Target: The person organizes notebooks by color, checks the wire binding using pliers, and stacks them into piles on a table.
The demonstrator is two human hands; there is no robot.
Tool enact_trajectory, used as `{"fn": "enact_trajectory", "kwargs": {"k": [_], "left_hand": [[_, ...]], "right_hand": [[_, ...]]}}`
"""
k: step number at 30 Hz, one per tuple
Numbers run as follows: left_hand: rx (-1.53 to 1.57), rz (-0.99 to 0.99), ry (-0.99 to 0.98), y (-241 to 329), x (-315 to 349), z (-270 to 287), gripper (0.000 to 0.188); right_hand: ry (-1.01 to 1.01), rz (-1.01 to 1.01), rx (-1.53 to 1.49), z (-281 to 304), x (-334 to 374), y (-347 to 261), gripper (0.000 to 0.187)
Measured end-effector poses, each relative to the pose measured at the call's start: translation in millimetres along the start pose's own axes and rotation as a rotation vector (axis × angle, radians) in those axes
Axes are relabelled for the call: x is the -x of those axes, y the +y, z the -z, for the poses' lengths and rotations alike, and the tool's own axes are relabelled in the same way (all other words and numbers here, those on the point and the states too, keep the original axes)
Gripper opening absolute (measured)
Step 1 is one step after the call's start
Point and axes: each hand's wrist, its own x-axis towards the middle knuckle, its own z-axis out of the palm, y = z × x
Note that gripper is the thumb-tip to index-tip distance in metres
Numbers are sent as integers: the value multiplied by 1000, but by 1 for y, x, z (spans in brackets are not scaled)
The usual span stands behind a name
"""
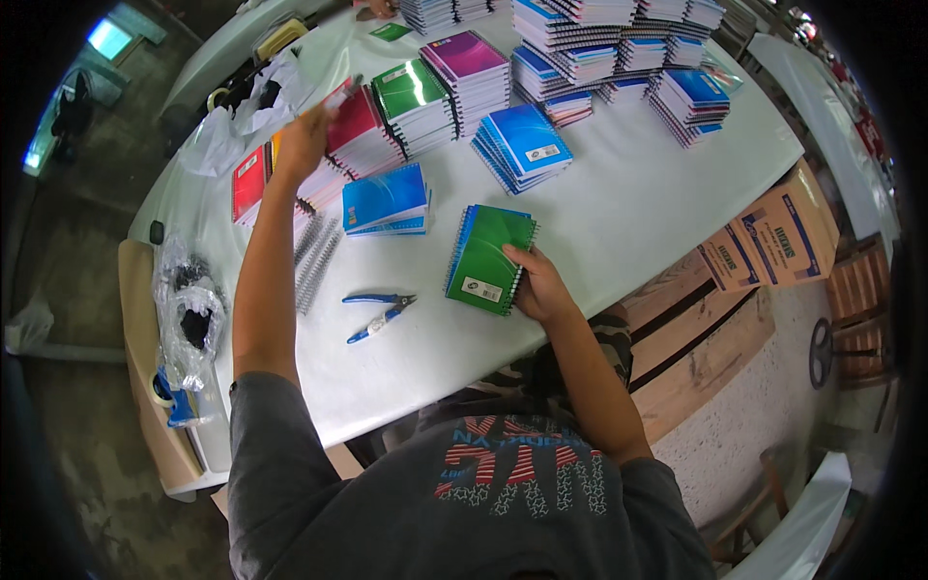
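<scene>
My right hand (541,282) grips the right edge of a green spiral notebook (495,253), its thumb on the cover. Blue notebooks show beneath it, at the table's near edge. My left hand (305,143) is stretched to the far left, its fingers closed on a red notebook (340,95), tilted and seen nearly edge-on. Close by stand a stack of dark red notebooks (360,133) and a stack with a bright red cover (250,184). Blue notebooks (385,198) lie between my arms. Nearer me rest blue-handled pliers (372,319) and loose spiral wires (315,259).
Behind are green (411,92), purple (469,58) and blue (522,140) notebook stacks, with taller piles (580,48) at the back. Plastic bags (191,319) lie along the left edge. Cardboard boxes (773,237) stand at right. Another person's hand (380,8) shows at the far edge.
</scene>
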Motion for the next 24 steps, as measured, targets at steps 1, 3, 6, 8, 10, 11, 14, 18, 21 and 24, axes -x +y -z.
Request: {"fn": "enact_trajectory", "kwargs": {"k": [1, 3, 6, 8, 10, 11, 14, 18, 21, 24], "left_hand": [[-22, 191, 87, 40, -7, -6, 31], [98, 178, 203, 98, 8, 18, 29], [222, 215, 232, 166, 61, 23, 21], [357, 158, 203, 186, 98, 9, 21], [510, 137, 242, 205, 111, 1, 22], [568, 205, 166, 203, 117, -4, 23], [991, 359, 177, 212, 113, -18, 22], [1427, 299, 72, 205, 102, -21, 20], [1616, -39, -207, 191, 87, -39, 14], [1479, -149, -451, 192, 90, -48, 18]], "right_hand": [[46, 19, -8, 12, 2, -6, 35], [76, 38, -30, 17, 0, -9, 35], [42, 68, -38, 23, -2, -7, 37], [8, 55, -28, 21, -4, -4, 37], [7, 39, -10, 15, -2, -5, 36], [10, 34, 12, 14, -2, -6, 35], [3, -51, 67, 20, -3, -9, 34], [124, -70, 40, 10, 1, -13, 46], [54, -214, 140, 13, 3, -17, 62], [-158, -377, -51, 23, 5, -15, 66]]}}
